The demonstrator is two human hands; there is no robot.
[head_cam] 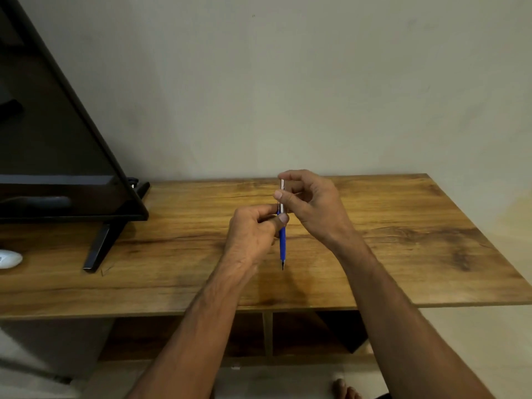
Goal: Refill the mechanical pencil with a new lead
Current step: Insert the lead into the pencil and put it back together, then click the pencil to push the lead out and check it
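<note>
A blue mechanical pencil (283,243) with a silver upper part is held upright above the wooden table (403,240), tip pointing down. My left hand (253,231) grips the blue barrel just below the silver section with thumb and fingers. My right hand (311,203) pinches the silver upper part between thumb and forefinger, the forefinger curled over its top end. A thin dark line near my right fingers may be a lead, but it is too small to tell. No lead case is visible.
A black flat screen (57,125) on a slanted stand leg (100,243) fills the table's left side. A white object (10,259) lies at the far left edge. A plain wall rises behind the table. Shelf compartments (302,335) sit below the front edge.
</note>
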